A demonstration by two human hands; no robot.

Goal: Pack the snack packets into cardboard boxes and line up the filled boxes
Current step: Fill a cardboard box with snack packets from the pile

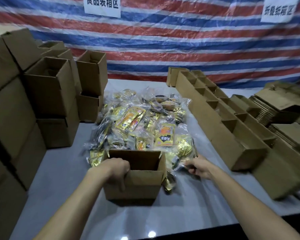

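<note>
A grey bench (62,170) stands in front of a red, white and blue striped sheet (180,40). Brown stacked boxes (48,94) are on the left, and a row of open boxes (215,129) runs along the right. A pile of shiny yellow snack packets (139,122) lies in the middle. Just in front of it sits an open box (140,184). The left grip (118,168) is curled over its rim. The right grip (198,168) pinches a packet (185,152) at the pile's near edge.

left hand (117,168) grips open box (142,181) rim | right hand (198,168) pinches packet (184,150) (clear wrap) | pile (137,118) behind
</note>
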